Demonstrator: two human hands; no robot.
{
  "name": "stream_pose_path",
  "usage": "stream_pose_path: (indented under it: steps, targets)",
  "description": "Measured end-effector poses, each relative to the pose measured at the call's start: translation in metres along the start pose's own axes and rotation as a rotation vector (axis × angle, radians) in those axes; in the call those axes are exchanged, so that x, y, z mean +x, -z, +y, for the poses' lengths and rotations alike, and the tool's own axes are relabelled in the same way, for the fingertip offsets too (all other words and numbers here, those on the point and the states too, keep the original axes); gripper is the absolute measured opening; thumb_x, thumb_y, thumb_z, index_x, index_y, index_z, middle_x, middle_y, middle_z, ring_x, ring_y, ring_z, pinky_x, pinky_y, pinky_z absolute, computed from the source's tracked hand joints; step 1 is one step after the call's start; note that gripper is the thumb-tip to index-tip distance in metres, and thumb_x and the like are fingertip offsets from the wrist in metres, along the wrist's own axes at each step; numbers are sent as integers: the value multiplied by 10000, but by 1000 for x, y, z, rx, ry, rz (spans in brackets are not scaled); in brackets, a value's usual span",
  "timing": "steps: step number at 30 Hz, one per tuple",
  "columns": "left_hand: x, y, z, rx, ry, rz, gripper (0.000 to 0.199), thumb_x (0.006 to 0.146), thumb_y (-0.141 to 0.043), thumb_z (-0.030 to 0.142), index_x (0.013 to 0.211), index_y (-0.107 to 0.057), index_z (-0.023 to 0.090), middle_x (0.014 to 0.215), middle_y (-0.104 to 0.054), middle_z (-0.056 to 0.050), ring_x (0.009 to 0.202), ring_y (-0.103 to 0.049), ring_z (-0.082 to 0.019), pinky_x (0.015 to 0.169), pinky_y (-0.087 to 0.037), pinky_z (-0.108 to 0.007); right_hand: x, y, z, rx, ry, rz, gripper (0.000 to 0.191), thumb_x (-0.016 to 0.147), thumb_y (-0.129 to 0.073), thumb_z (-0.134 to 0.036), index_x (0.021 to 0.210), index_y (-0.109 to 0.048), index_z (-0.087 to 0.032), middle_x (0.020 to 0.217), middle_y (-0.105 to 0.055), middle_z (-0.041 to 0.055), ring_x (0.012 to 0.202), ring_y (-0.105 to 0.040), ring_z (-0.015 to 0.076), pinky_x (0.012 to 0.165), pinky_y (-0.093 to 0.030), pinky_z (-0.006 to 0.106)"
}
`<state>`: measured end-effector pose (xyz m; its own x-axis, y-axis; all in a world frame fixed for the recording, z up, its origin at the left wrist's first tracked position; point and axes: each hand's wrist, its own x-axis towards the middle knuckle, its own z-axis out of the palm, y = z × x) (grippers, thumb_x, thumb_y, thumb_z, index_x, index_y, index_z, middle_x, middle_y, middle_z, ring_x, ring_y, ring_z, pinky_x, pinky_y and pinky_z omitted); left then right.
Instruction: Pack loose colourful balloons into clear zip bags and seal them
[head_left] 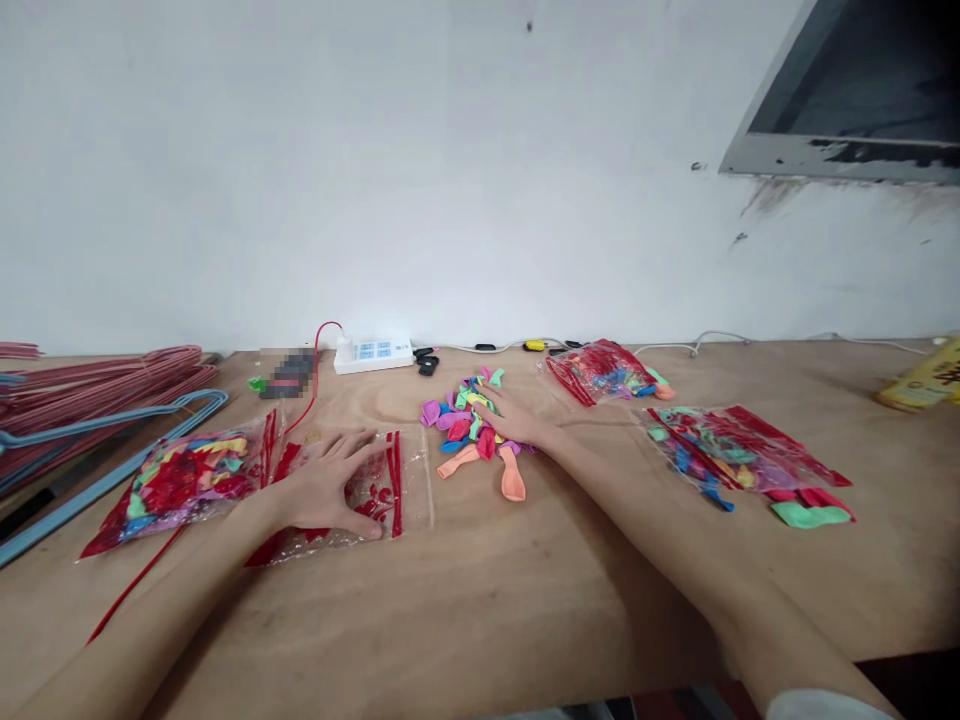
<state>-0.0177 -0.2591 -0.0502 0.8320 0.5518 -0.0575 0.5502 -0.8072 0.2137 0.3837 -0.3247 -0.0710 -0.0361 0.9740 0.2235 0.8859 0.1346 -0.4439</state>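
On the left hand [326, 490] I see the fingers [358, 462] spread wide and pressed flat, closing on nothing, over a clear zip bag [375, 500] with red seal strips on the wooden workbench [480, 620]. On the right hand [525, 425], the fingers [501, 408] are slightly spread, their tips resting on a loose heap of uninflated balloons [469, 425] in pink, orange, blue, green and purple, with nothing pinched. The heap lies between my two hands' bags, and two orange balloons sit at its near edge. A bag packed with balloons [187, 480] lies just left of the left hand, another [604, 372] lies beyond the heap, and a third [742, 460] lies to the right, a green balloon [810, 515] poking from its end. Against the wall are a white power strip [373, 355] with blue panels, whose markings I can't read from here, and a red cable [316, 380]. A pixelated block [289, 372] beside it is unreadable. At the right edge, a yellow packet [922, 375] carries dark print that I can't make out. Red hangers [97, 400] and blue hangers [112, 440] lie at the bench's left end.
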Motion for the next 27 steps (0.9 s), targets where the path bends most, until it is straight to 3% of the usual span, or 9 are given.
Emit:
stream_pose_path:
  steps: [4, 8, 11, 14, 19, 24, 27]
  targets:
    - [0, -1, 1, 1, 6, -22, 1342, 617, -808, 921, 1717, -359, 297, 1793, -246, -187, 1633, -202, -530, 1260, -232, -764, -18, 18, -14, 6, 50, 49, 681, 1135, -270, -617, 1672, -436, -232, 1749, -387, 119, 1654, -285, 307, 1348, -258, 556]
    - [1, -4, 0, -8, -23, -6, 1302, 638, -801, 916, 1704, -388, 294, 1790, -253, -196, 1641, -190, -521, 1276, -206, -751, -64, 37, -43, -142, 239, 108, 606, 1136, -402, -559, 1657, -465, -257, 1724, -430, 114, 1645, -289, 335, 1342, -231, 616]
    - [3, -8, -1, -17, -66, 20, 1260, 658, -809, 895, 1694, -406, 303, 1780, -282, -196, 1633, -225, -516, 1278, -201, -749, -105, 36, -71, -200, 335, -24, 534, 1135, -452, -507, 1634, -502, -323, 1701, -469, 95, 1613, -352, 336, 1304, -314, 616]
    - [4, -14, -2, -21, -98, 56, 1240, 666, -806, 897, 1686, -420, 307, 1777, -283, -205, 1628, -233, -525, 1270, -207, -758, -137, 19, -98, -239, 237, -129, 562, 1144, -420, -503, 1688, -406, -367, 1774, -341, 90, 1648, -267, 391, 1289, -272, 714]
    - [4, -24, 5, -31, -157, 84, 1242, 706, -773, 911, 1710, -359, 307, 1796, -227, -198, 1640, -204, -508, 1276, -161, -765, -162, -19, -126, -284, -22, -39, 631, 1106, -475, -547, 1668, -472, -258, 1774, -301, 177, 1646, -217, 475, 1268, -292, 742]
    - [3, -25, 21, -57, -213, 172, 1160, 757, -784, 860, 1697, -385, 310, 1752, -352, -176, 1570, -366, -489, 1260, -276, -712, -159, -21, -120, -191, -91, -53, 714, 1096, -477, -571, 1650, -479, -121, 1708, -413, 233, 1605, -362, 426, 1275, -386, 636]
    - [4, -21, 29, -71, -256, 229, 939, 844, -768, 787, 1603, -523, 290, 1674, -485, -154, 1500, -482, -433, 1240, -356, -636, -149, -11, -106, -94, -26, -63, 658, 1127, -431, -506, 1703, -387, -193, 1736, -394, 166, 1579, -432, 355, 1258, -448, 553]
